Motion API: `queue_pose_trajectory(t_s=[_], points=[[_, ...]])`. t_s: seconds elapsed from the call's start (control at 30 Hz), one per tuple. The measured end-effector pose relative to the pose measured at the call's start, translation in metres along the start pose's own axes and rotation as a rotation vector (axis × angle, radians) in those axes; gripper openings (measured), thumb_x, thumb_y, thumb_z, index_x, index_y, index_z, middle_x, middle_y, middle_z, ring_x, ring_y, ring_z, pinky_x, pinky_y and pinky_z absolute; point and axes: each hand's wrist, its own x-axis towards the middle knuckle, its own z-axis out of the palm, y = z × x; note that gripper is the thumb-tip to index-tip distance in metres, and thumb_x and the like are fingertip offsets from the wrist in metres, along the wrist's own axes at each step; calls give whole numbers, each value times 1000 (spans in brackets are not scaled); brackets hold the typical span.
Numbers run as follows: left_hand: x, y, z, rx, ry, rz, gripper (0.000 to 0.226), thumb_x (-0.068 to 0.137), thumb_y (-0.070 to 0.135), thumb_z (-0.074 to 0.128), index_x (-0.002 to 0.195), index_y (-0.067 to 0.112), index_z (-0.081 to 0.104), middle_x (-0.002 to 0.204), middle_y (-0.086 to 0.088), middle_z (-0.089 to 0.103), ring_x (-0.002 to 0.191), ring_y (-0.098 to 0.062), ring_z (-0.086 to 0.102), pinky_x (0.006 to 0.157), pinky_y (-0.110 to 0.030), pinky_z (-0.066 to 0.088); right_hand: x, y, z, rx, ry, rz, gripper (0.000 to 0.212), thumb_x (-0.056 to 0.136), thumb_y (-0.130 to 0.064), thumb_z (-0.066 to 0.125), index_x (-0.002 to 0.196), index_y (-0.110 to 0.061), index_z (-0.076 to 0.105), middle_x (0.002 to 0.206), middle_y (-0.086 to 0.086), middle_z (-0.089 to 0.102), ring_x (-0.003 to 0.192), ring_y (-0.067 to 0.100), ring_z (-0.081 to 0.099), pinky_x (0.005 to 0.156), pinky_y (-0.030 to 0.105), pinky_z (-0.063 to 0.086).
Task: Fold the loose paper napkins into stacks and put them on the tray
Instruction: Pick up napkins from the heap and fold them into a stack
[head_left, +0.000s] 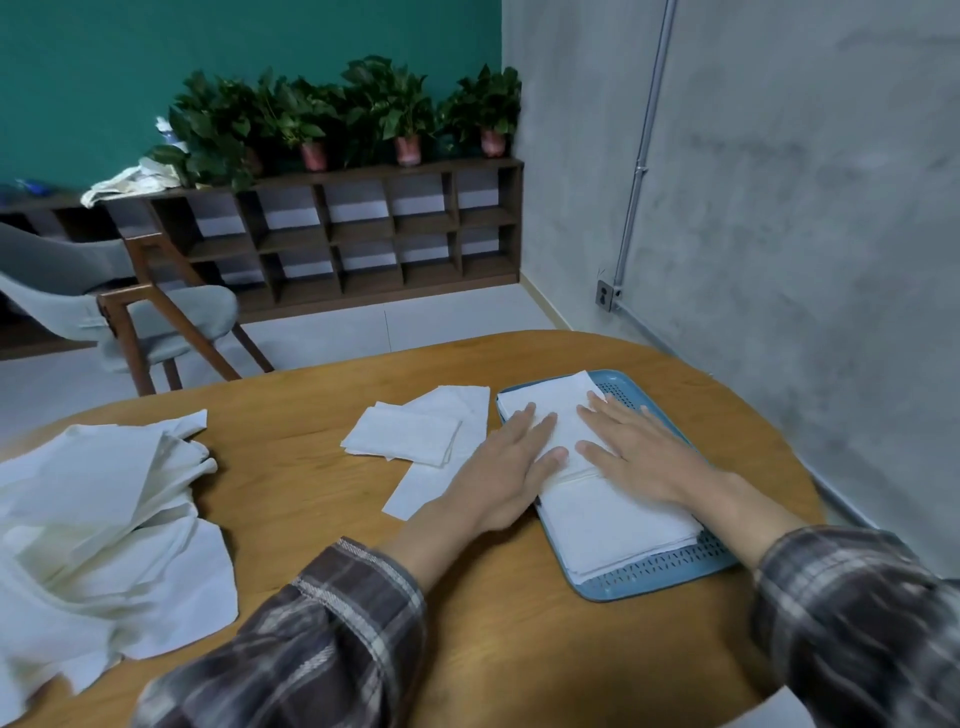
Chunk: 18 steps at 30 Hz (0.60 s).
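**Both hands flat on the napkins in the tray**

I see both hands laid flat, fingers straight and slightly spread, holding nothing. My left hand (506, 457) comes in from the table side. Its palm sits over the left edge of the blue tray (660, 579) and its fingertips press on the far stack of folded napkins (556, 400). My right hand (641, 452) lies across the right part of the tray, with its fingers pressing the same stack from the other side. The two sets of fingertips are near each other but do not touch.

The tray sits on the right part of the wooden table (509, 649), at an angle. A second stack of folded napkins (618, 525) fills its near half, touching the far stack.

Just left of the tray, a small folded pile (405, 434) lies on the table, on top of a long folded strip (415, 493) that runs under my left wrist. Well apart, at the table's left edge, lies the heap of loose napkins (98, 499), crumpled and overlapping.

Both arms wear plaid sleeves (332, 623). Beyond the table stand a grey chair (156, 317) with wooden legs and a low dark shelf (363, 234) with potted plants (363, 109) on top.
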Motion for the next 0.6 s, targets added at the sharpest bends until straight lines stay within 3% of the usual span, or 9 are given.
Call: queue_pose_trajectory(t_s=[0.1,0.17,0.37,0.6], points=[[-6,-15,-21,50,186,34,49,112,42,43,157,25,44,167,0,35,154,-19,30,125,-39,28,3,-16,-10,46,96,-34,61,109,-51,46,164,-28,33,175,-7,15,162,14,9,130,38,7],[-12,-34,-34,151,196,10,43,110,32,48,151,19,50,158,-3,46,145,-24,42,117,-41,38,7,-34,-9,41,112,-66,57,108,-45,52,161,-27,41,171,-4,29,159,17,21,128,38,19],[-44,-91,-52,364,22,-123,57,110,36,47,162,19,33,173,-4,25,159,-24,21,123,-36,22,29,-95,15,90,81,-148,51,105,-36,58,154,-26,48,158,-7,44,148,16,36,118,40,37],[-90,-113,-42,301,165,-127,57,106,51,47,159,32,40,171,10,30,155,-17,28,116,-38,28,55,-149,58,103,39,-180,51,108,-24,51,158,-26,45,169,-12,30,157,9,22,124,33,25]])
